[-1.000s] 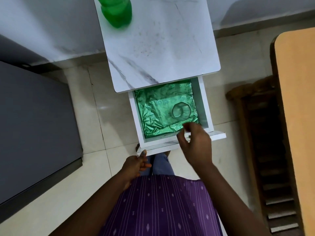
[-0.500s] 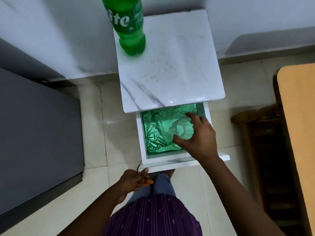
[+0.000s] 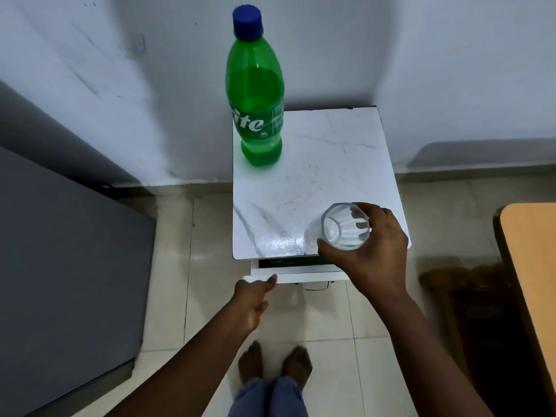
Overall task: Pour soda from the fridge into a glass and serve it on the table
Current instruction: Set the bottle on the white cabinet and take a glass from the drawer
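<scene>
Item: clear faceted drinking glass (image 3: 343,227). Location: above the near right corner of the white marble-patterned cabinet top (image 3: 331,164), mouth up, slightly tilted; whether its base touches the top cannot be told. Holder: right hand (image 3: 370,254), thumb and fingers wrapped round the rim and wall.

Item: green plastic soda bottle with blue cap (image 3: 255,94). Location: upright at the far left of the same top, cap on, liquid up to the shoulder. Bearing from the glass: about 11 o'clock, well apart. Long axis: vertical.

Item: white drawer front (image 3: 288,276), nearly shut, a strip of green lining showing at its opening. Contact: left hand (image 3: 251,305), fingers extended, a fingertip touching the left end of the drawer front; it grasps nothing.

Item: tan wooden table edge (image 3: 529,266), at 3 o'clock.

Judgement: the left hand is free and on the bottle's side, so it probably suits the reach at 12 o'clock; uncapping needs both hands, so the glass should be set down first.
</scene>
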